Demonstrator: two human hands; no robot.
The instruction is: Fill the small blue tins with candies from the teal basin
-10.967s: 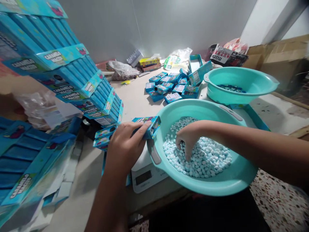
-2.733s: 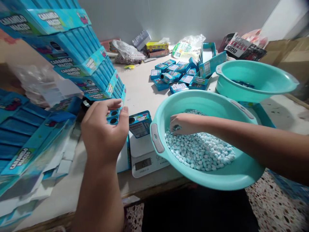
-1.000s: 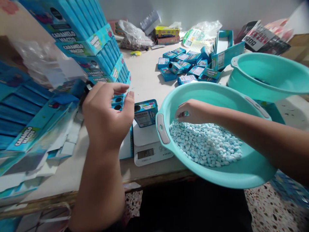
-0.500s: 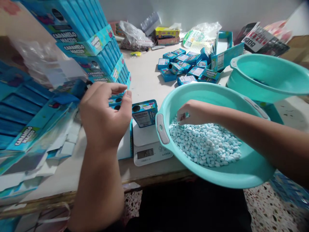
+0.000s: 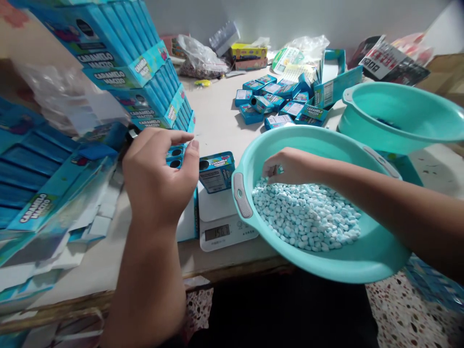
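My left hand (image 5: 163, 166) is raised beside a kitchen scale (image 5: 217, 232), thumb and index finger pinched together. Whatever lies between those fingertips, if anything, is too small to make out. On the scale stands a blue candy box (image 5: 216, 179) with a round hole in its top. More holed boxes (image 5: 175, 153) show partly behind my left hand. My right hand (image 5: 290, 165) is inside a turquoise basin (image 5: 311, 268), fingers curled around a few candies just above the heap of pale blue and white candies (image 5: 311, 217). Its fingertips are partly hidden.
Tall stacks of filled display cartons (image 5: 126, 63) stand at the left, near flattened cardboard (image 5: 87, 217). Several loose candy boxes (image 5: 275, 96) lie at the back. A second turquoise basin (image 5: 402, 96) is at the right. Plastic bags (image 5: 199, 53) sit along the wall.
My right hand has shifted slightly up and left above the candies, and a few candies now show in its fingers. My left hand stays pinched, almost in the same place.
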